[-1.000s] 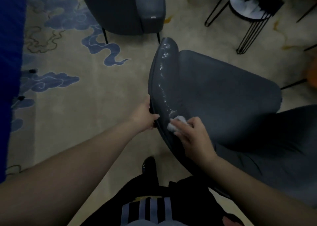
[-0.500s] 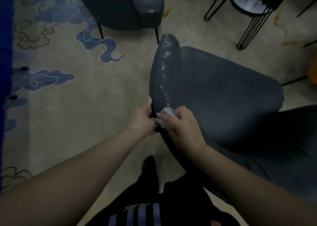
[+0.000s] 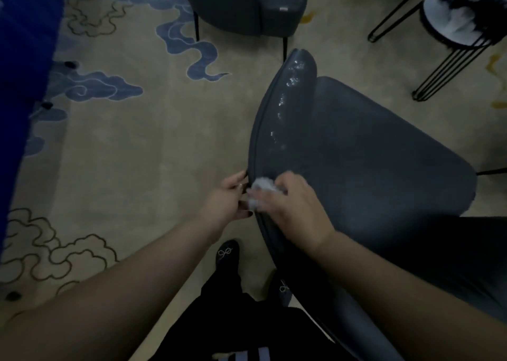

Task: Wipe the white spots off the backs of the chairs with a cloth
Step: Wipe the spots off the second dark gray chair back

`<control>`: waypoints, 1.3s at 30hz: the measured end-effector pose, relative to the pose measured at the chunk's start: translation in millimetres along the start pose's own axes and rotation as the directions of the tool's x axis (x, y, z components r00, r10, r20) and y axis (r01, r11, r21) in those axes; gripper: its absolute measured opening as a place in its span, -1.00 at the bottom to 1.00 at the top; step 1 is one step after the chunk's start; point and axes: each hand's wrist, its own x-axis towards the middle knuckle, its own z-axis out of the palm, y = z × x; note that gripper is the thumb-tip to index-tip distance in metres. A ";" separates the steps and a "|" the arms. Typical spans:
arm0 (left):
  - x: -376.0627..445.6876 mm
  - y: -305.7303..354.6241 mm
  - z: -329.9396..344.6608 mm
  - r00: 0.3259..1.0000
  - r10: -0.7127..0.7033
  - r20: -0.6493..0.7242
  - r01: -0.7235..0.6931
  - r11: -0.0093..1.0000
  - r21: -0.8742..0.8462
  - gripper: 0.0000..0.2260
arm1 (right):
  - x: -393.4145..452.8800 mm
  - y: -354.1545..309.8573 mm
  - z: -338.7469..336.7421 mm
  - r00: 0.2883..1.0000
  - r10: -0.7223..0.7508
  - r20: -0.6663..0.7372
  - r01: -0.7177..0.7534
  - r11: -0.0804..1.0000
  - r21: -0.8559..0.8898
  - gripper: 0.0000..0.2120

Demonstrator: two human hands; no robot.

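The right hand [image 3: 295, 207], gripping the cloth [image 3: 260, 187], had slid toward the chair back [image 3: 270, 141]'s edge, steadied by the left hand [image 3: 229, 198]'s curled fingers; white spots [image 3: 290, 82] remained farther along.

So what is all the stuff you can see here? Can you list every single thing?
chair being wiped: one, dark grey, centre right, its back edge under the hands
white spots: a trail, white, along the top of that chair's back
cloth: one, white, bunched on the chair's back edge
second chair: one, dark grey, top centre
round stool: one, black wire legs, top right
carpet: one, beige with blue cloud swirls, underfoot
blue thing: one, deep blue, left edge; cannot tell what it is
shoes: two, black, bottom centre
left hand: one, on the chair's back edge
right hand: one, holds the cloth
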 end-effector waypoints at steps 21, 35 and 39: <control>70.8 9.3 80.9 0.640 0.466 -0.610 -0.006 0.798 0.603 -0.65 | 135.0 104.6 5.7 0.893 0.374 -0.249 -0.249 0.873 0.419 -0.66; 70.2 12.4 80.8 0.668 0.428 -0.609 0.070 0.778 0.624 -0.67 | 155.0 107.8 8.9 0.950 0.116 -0.289 -0.061 0.979 0.193 -0.71; 69.8 13.7 80.4 0.678 0.423 -0.601 0.074 0.774 0.629 -0.67 | 103.8 107.9 8.9 0.979 -0.022 -0.203 0.073 0.965 0.251 -0.69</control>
